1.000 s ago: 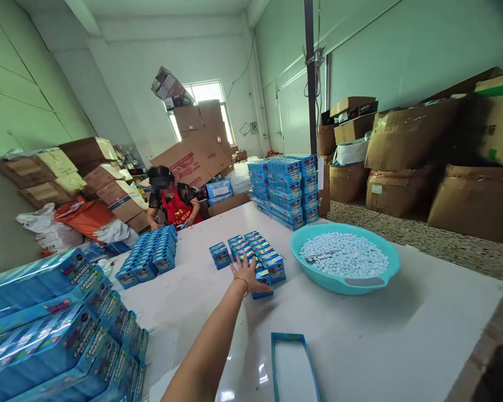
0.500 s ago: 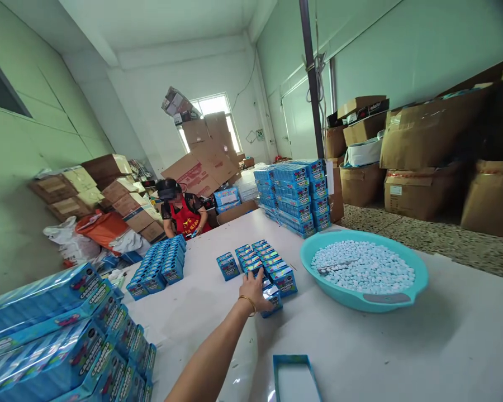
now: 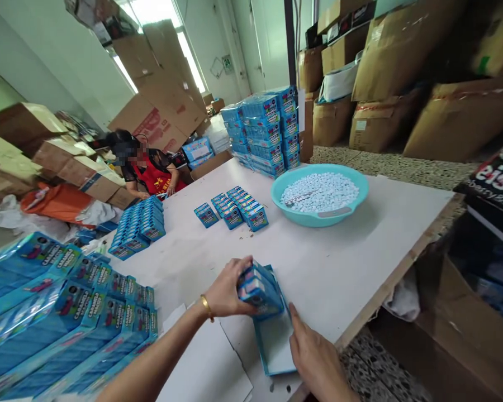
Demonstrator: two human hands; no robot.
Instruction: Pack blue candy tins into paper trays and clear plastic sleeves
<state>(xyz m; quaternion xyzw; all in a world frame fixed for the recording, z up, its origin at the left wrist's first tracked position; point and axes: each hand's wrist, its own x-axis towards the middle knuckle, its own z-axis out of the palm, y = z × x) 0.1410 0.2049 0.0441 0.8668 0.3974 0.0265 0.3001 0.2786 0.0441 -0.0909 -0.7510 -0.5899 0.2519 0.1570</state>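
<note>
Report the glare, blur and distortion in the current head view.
Head view: the window is blown out; glare streaks the wrapped packs at left; the small blue boxes in the left hand look smeared; wide-angle distortion seems to stretch the edges; the upper right corner is dark.

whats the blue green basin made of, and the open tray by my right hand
The basin looks like moulded plastic, smooth with a soft sheen: evenly coloured wall, rounded rim. The tray is probably thin card, blue-edged and white inside, with straight, thin walls; I can't tell if it's coated.
</note>
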